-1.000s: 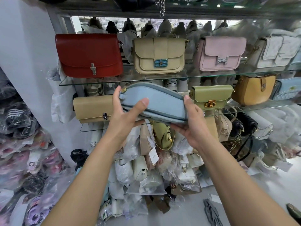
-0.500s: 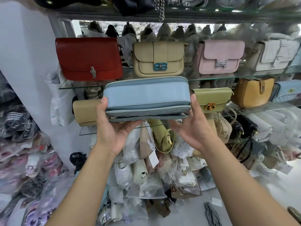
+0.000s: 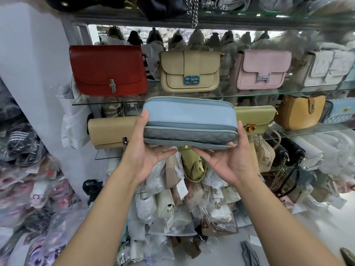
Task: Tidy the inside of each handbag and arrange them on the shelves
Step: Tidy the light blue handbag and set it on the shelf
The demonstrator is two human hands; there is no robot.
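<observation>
Nearest to us, our left hand (image 3: pixel 146 156) and right hand (image 3: pixel 228 162) are turned palms up, and both grips are taken up by the one blue handbag (image 3: pixel 190 118). Each thumb stands against an end and the fingers lie underneath, so the bag sits level between the two hands. It looks closed, and it hangs in the air just in front of the second glass shelf (image 3: pixel 307 134), covering the space between the tan clutch (image 3: pixel 111 131) and the green bag (image 3: pixel 255 118). We judge that tidying this bag's inside is done and the placing step is in hand. The next move calls for carrying it forward over the shelf edge and standing it face out without nudging either neighbour. We cannot tell how wide that space is, since the bag hides it. Counting, we have two hands on one bag. The second shelf carries four bags: the clutch, the green one, a mustard bag (image 3: pixel 299 112) and a pale blue quilted bag (image 3: pixel 340 112). The upper glass shelf (image 3: pixel 249 96) also carries four: a red bag (image 3: pixel 107 70), a beige bag (image 3: pixel 190 71), a pink bag (image 3: pixel 263 69) and a white bag (image 3: pixel 326 68). The plastic-wrapped bags (image 3: pixel 172 208) heaped below are too many to count.
</observation>
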